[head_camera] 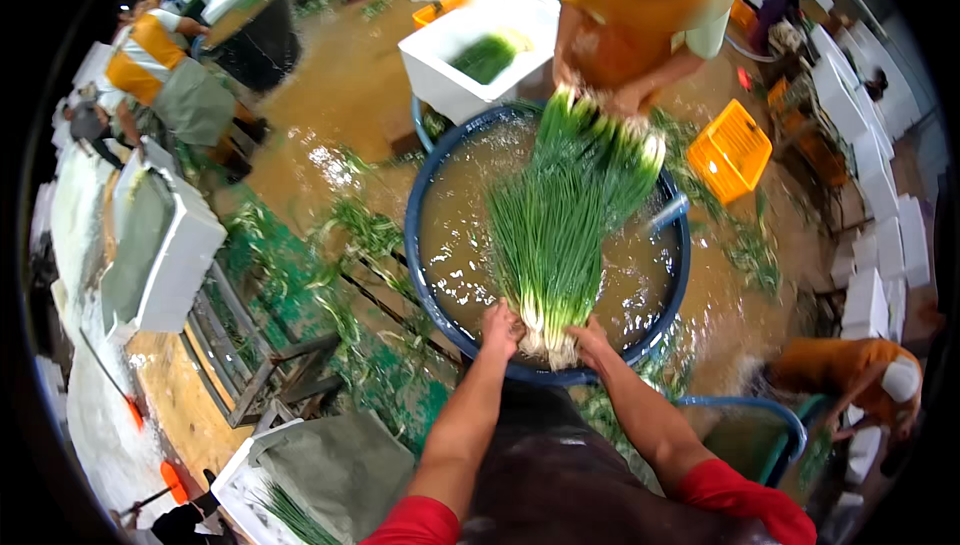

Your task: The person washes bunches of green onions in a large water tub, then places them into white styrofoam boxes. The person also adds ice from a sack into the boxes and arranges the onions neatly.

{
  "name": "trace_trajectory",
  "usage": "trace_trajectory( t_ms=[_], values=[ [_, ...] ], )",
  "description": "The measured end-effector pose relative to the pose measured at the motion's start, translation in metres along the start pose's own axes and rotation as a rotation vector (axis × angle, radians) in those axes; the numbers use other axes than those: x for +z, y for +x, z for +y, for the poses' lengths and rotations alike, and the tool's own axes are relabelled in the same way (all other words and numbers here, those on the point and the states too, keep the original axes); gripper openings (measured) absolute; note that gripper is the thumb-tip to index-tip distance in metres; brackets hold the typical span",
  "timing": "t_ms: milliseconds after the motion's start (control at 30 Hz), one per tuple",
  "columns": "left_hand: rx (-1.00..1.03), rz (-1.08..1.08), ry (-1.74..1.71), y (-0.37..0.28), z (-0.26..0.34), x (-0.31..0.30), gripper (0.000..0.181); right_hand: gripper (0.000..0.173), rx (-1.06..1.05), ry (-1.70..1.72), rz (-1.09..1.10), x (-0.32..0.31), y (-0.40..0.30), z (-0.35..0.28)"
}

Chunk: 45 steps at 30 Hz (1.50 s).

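Between my two hands is a large bunch of green onions [551,245], its white root ends towards me and its green leaves pointing away. My left hand [501,329] grips the left side of the root end, and my right hand [591,342] grips the right side. The bunch lies over a round blue tub [418,275] of murky brown water. Across the tub, a co-worker's hands [626,100] hold another bunch of green onions [637,158] by its white ends. The leaves of the two bunches overlap.
Beyond the tub stands a white foam box [442,83] with green onions inside. An orange plastic crate [731,151] sits at the right on the wet floor, among loose leaves. At lower left are a cloth-covered foam box [240,481] and a wooden frame [281,365]. Several people work around.
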<state>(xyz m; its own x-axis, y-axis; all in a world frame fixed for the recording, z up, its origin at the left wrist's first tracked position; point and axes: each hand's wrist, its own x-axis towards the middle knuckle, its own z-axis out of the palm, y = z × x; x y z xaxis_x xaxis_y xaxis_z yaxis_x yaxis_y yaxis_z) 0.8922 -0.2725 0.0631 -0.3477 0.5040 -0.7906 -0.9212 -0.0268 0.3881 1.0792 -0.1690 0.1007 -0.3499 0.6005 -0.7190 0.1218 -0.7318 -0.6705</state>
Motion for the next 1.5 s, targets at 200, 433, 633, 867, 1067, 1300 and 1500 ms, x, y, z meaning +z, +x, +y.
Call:
trace_trajectory(
  t_ms=[200, 433, 633, 867, 1067, 1300, 1500],
  values=[
    [0.648, 0.149, 1.060, 0.044, 0.002, -0.039, 0.009, 0.054, -0.084, -0.202, 0.145, -0.029, 0.004, 0.016],
    [0.022, 0.208, 0.193, 0.015, 0.037, -0.046, 0.012, 0.061, -0.571, -0.941, 0.178, 0.085, -0.071, -0.006],
    [0.010, 0.104, -0.008, -0.002, 0.056, -0.014, 0.016, 0.053, 0.063, -0.104, -0.029, 0.135, 0.023, 0.069],
    [0.247, 0.226, -0.076, -0.058, 0.072, -0.034, 0.013, 0.031, 0.084, -0.374, -0.019, 0.127, 0.035, 0.046],
    [0.563, 0.858, 1.474, -0.121, 0.119, -0.240, 0.035, 0.049, -0.337, -0.752, 0.002, 0.114, 0.018, 0.035],
    [0.928, 0.269, 1.597, -0.096, 0.109, -0.010, 0.076, 0.085, -0.602, -0.818, -0.025, 0.127, -0.044, 0.010],
    [0.013, -0.167, 0.517, 0.016, 0.050, -0.003, 0.078, 0.106, -0.475, -0.892, 0.354, -0.030, -0.026, -0.037]
  ],
)
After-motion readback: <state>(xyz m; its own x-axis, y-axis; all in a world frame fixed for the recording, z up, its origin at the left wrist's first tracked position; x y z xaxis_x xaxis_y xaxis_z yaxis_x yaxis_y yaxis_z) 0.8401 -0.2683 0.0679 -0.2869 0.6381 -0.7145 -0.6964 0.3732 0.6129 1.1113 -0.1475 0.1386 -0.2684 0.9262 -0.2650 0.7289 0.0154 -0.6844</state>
